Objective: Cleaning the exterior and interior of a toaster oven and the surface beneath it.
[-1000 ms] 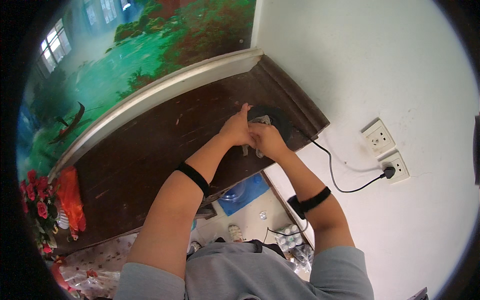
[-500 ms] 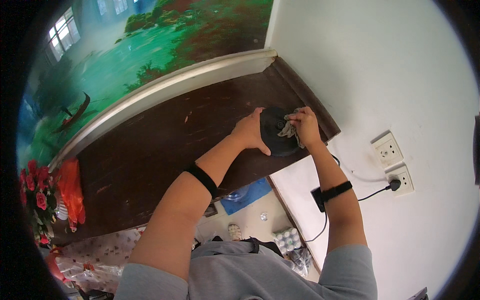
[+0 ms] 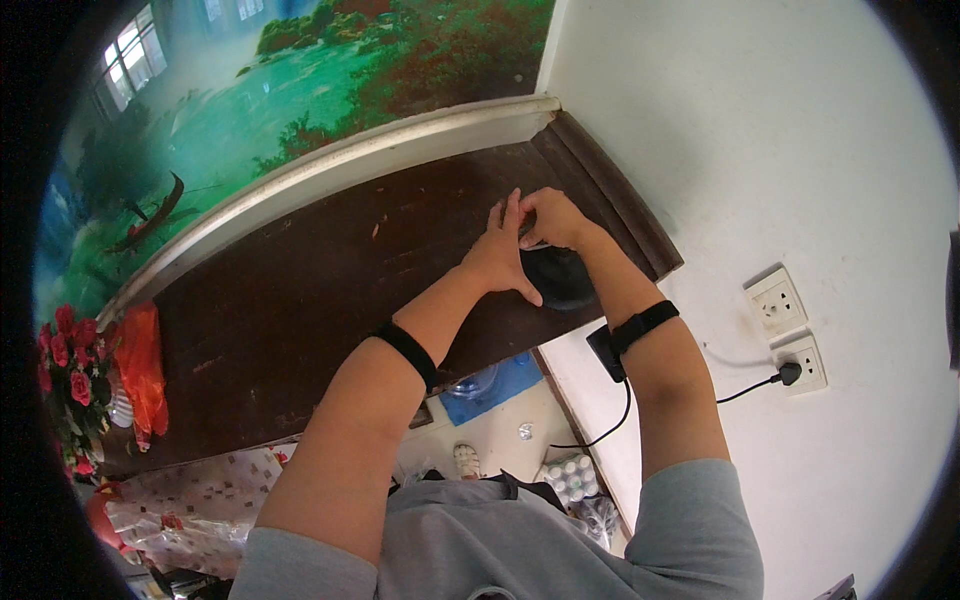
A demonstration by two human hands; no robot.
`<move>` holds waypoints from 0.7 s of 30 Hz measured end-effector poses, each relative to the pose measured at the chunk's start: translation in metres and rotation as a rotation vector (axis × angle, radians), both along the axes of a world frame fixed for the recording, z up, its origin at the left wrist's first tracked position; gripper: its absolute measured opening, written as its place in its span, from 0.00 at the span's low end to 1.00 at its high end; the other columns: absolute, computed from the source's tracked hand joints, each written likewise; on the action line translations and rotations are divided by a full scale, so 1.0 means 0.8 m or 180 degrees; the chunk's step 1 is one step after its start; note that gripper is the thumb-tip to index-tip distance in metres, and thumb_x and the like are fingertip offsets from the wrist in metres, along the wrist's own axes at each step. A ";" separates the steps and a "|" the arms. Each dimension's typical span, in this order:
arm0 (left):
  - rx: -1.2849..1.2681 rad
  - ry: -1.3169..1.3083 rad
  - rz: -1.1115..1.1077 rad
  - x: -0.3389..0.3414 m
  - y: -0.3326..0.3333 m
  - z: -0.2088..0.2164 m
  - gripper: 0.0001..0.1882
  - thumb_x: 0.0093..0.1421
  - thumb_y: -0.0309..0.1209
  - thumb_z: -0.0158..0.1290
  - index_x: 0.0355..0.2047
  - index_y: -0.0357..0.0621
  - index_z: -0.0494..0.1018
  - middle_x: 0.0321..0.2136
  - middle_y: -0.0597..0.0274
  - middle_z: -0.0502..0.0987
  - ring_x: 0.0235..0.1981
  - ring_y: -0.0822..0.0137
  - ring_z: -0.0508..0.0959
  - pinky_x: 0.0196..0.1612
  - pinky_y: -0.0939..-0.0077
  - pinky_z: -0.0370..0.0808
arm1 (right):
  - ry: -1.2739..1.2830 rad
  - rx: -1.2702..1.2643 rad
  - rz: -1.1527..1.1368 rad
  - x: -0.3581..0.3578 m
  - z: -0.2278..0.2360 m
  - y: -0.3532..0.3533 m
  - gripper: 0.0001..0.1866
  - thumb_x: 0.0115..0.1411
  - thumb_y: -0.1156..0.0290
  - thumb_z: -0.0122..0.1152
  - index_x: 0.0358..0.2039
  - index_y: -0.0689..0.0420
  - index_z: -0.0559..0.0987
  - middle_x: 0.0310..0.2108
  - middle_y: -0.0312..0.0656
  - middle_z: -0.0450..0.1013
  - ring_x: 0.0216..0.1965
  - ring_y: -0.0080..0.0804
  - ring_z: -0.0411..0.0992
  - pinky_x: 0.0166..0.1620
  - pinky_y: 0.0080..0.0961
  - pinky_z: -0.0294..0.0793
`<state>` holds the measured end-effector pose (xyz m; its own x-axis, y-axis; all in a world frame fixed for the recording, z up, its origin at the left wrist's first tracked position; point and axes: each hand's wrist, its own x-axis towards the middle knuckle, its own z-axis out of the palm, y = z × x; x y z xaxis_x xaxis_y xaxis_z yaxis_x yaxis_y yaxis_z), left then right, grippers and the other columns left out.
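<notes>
A black round disc [image 3: 562, 282] lies flat near the right end of a dark brown wooden top [image 3: 320, 300]. My left hand [image 3: 495, 256] braces its left side, thumb along the near rim and fingers stretched toward the far rim. Over the disc's far left part, my right hand [image 3: 557, 216] is closed, fingers bent down close to the left fingertips. Only a sliver of the greyish cloth [image 3: 538, 246] pinched in it shows; the hand covers the rest. Both hands also hide much of the disc's far edge.
A raised brown edging [image 3: 620, 205] borders the top at right, beside a white wall with two sockets [image 3: 775, 294] and a plugged-in black cable. At far left stand red artificial flowers [image 3: 78, 375] and an orange plastic bag [image 3: 142, 370]. Behind runs a landscape picture [image 3: 330, 90].
My right hand has moved with the cloth from the disc's right side to its far left side. The left hand stays at the left rim.
</notes>
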<state>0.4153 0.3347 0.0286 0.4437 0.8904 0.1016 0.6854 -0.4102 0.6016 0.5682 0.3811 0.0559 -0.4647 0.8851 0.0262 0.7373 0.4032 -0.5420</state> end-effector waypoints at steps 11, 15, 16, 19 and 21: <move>-0.0730 -0.0392 -0.0263 -0.011 -0.005 0.004 0.75 0.22 0.37 0.73 0.63 0.53 0.28 0.53 0.41 0.65 0.50 0.45 0.70 0.52 0.64 0.67 | -0.0625 0.0176 0.0652 -0.006 0.008 -0.048 0.15 0.35 0.79 0.68 0.28 0.57 0.77 0.30 0.38 0.75 0.36 0.38 0.72 0.42 0.36 0.68; 0.0076 -0.0556 -0.0554 -0.015 -0.003 -0.005 0.75 0.22 0.39 0.73 0.63 0.53 0.29 0.56 0.45 0.62 0.52 0.46 0.68 0.54 0.65 0.66 | -0.0104 0.0074 0.0852 -0.003 0.000 -0.065 0.12 0.39 0.83 0.65 0.27 0.58 0.77 0.29 0.40 0.74 0.35 0.38 0.72 0.40 0.32 0.69; 0.0065 -0.0400 -0.0515 -0.014 -0.003 -0.002 0.75 0.23 0.40 0.73 0.63 0.53 0.28 0.57 0.47 0.61 0.53 0.46 0.67 0.55 0.65 0.65 | -0.0101 0.0078 0.0843 -0.002 -0.002 -0.070 0.12 0.39 0.83 0.65 0.27 0.58 0.77 0.29 0.40 0.74 0.35 0.38 0.72 0.40 0.32 0.69; -0.0255 0.0003 -0.0342 -0.009 -0.006 0.007 0.76 0.22 0.41 0.73 0.63 0.48 0.28 0.57 0.47 0.61 0.54 0.47 0.66 0.56 0.66 0.63 | 0.0046 0.0390 0.0731 0.008 -0.010 -0.093 0.11 0.40 0.82 0.64 0.28 0.59 0.77 0.30 0.43 0.74 0.34 0.39 0.72 0.40 0.30 0.70; -0.0180 0.0050 -0.0342 -0.009 -0.004 0.007 0.77 0.22 0.43 0.73 0.63 0.47 0.27 0.58 0.47 0.60 0.54 0.47 0.66 0.57 0.64 0.63 | 0.0262 0.0416 0.0078 0.015 -0.017 -0.110 0.11 0.43 0.80 0.64 0.30 0.59 0.79 0.32 0.44 0.75 0.35 0.39 0.73 0.40 0.30 0.70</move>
<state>0.4083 0.3312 0.0338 0.5381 0.8417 0.0449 0.6487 -0.4476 0.6155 0.5805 0.2930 0.0424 -0.4778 0.8600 0.1793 0.6816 0.4917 -0.5419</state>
